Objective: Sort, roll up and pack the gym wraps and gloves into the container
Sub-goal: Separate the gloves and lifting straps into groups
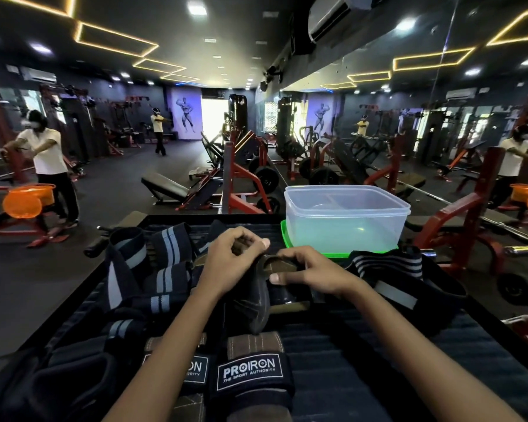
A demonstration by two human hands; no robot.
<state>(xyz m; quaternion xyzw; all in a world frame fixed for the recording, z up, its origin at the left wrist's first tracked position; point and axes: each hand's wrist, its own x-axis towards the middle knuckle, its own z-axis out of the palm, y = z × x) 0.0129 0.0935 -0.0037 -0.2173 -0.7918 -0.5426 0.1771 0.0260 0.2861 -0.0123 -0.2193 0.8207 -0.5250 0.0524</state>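
Both hands at centre: left hand point(232, 257) pinching a dark strap end, right hand point(311, 271) gripping the black and olive glove point(275, 287) from the other side. At 1 o'clock, clear container point(345, 220) standing on a green lid point(317, 254). At 9 o'clock, grey-striped black wraps point(147, 269) piled loosely. At 3 o'clock, another striped wrap point(403, 275). At 6 o'clock, PROIRON gloves point(250, 376) lying flat on the dark ribbed surface point(363, 360).

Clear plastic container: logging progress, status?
Clear plastic container empty. Left hand and right hand shut on black leather glove. Nothing blocking.
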